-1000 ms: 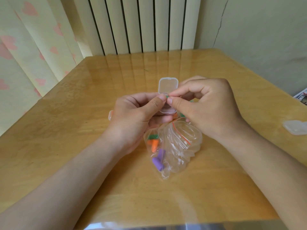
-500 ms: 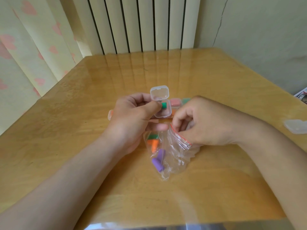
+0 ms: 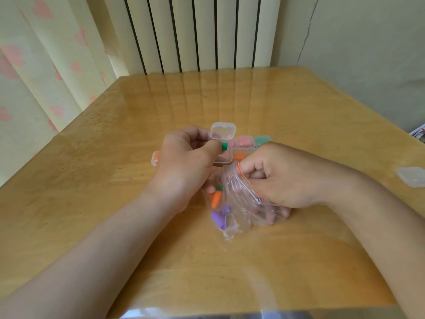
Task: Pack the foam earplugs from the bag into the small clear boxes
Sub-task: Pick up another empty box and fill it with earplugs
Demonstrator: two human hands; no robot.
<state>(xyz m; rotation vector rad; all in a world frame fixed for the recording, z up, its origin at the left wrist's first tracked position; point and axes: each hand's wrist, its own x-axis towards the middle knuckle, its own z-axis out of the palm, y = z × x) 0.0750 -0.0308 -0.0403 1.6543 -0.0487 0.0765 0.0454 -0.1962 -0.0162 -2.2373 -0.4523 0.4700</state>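
right hand [image 3: 282, 178] now reaches deeper into bag [image 3: 239, 199], grip unclear; left hand [image 3: 184, 162] still pinches open box [image 3: 222, 146].

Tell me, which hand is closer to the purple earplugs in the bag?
Right. The right hand reaches inside the bag that holds the purple earplugs. The left hand is up behind the bag, holding the open box with a green earplug.

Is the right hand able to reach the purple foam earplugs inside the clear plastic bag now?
Probably yes. The right hand already has its fingers inside the clear plastic bag through the red-edged opening, and the purple foam earplugs lie at the bottom left corner with only loose film between.
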